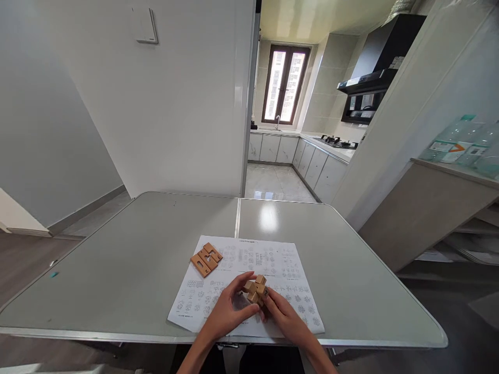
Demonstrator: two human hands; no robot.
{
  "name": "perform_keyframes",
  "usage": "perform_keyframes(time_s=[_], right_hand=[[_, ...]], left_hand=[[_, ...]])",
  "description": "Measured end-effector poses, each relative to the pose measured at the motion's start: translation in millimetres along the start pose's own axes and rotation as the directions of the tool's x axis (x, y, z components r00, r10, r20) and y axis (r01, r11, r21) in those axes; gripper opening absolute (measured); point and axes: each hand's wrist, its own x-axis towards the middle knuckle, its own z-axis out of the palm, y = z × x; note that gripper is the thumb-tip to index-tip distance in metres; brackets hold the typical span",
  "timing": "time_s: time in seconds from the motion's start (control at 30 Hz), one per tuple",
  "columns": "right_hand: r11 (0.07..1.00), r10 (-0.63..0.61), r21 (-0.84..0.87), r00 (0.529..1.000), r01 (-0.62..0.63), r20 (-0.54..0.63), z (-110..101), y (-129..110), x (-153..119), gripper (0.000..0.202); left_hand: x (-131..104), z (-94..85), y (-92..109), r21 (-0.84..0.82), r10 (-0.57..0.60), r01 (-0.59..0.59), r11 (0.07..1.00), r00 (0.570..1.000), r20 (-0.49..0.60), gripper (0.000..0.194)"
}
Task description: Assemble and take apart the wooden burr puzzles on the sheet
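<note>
A light wooden interlocking block puzzle [256, 290] is held just above a printed paper sheet [273, 259]. My left hand [231, 306] curves round its left side, with the thumb below and the fingers above. On the right side, my right hand [285, 313] grips the puzzle with thumb and fingers; some of those fingertips are hidden behind it. Flat brown wooden pieces [206, 259] with cut-outs and numbers lie side by side on the sheet's upper left part. Small diagrams cover the sheet.
The grey-green table [156, 249] has a metal rim and a centre seam. A small teal bit [54, 274] lies near its left edge. Plastic bottles [452, 140] stand on a shelf at right. A kitchen shows beyond the doorway.
</note>
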Motion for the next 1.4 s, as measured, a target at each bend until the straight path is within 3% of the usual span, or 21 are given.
perform_keyframes(time_s=[0.2,0.4,0.7,0.87,1.0,1.17,1.27,1.4], right_hand=[[0.996,-0.034,-0.089,0.994,0.024,-0.103,9,11,0,0.043],[0.978,-0.091,-0.197,0.989,0.067,-0.115,10,13,-2,0.035],[0.974,-0.074,-0.218,0.994,0.056,-0.075,8,10,-4,0.026],[0.976,-0.056,-0.216,0.994,0.033,-0.099,9,11,-3,0.029],[0.982,-0.040,-0.190,0.990,0.014,-0.133,12,9,-1,0.032],[0.994,0.005,-0.108,0.983,-0.025,-0.185,12,12,1,0.041],[0.996,0.014,-0.083,0.972,-0.035,-0.236,12,15,2,0.045],[0.989,-0.027,-0.146,0.947,-0.021,-0.321,12,16,2,0.043]], left_hand=[[1,5.5,0,0.103,-0.027,0.033,0.994,0.998,-0.060,0.075],[2,6.3,3,0.179,-0.067,0.082,0.980,0.994,-0.089,0.055],[1,4.0,1,0.114,-0.054,0.060,0.992,0.997,-0.054,0.058],[2,0.4,-7,-0.072,-0.010,0.006,0.997,0.998,-0.056,0.058],[5,-0.7,-12,-0.120,0.003,-0.026,0.992,0.982,-0.188,0.059],[8,2.2,-17,0.054,-0.022,0.056,0.997,0.871,-0.491,0.058],[8,4.1,-20,0.177,-0.013,0.129,0.976,0.840,-0.542,0.058],[8,5.0,-25,0.327,0.052,0.142,0.934,0.854,-0.518,0.058]])
